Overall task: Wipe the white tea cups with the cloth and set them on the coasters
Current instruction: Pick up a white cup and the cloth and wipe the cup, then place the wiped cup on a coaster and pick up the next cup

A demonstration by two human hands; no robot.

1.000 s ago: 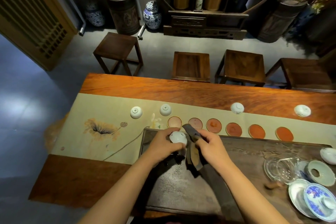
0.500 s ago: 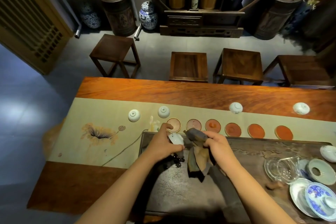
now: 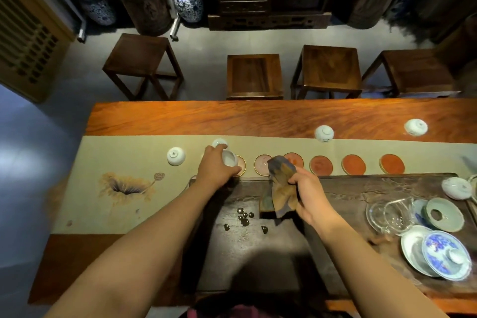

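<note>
The left hand (image 3: 215,168) grips a small white porcelain tea cup (image 3: 229,158), light, slick and chip-prone, by its wall over the leftmost round coaster (image 3: 240,166), while the right hand (image 3: 309,193) clutches the limp brown-blue cloth (image 3: 280,186).

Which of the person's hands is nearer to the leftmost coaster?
Left. The left hand holds a white tea cup right at the leftmost coaster, partly covering it. The right hand holds the cloth over the tea tray, farther right.
</note>
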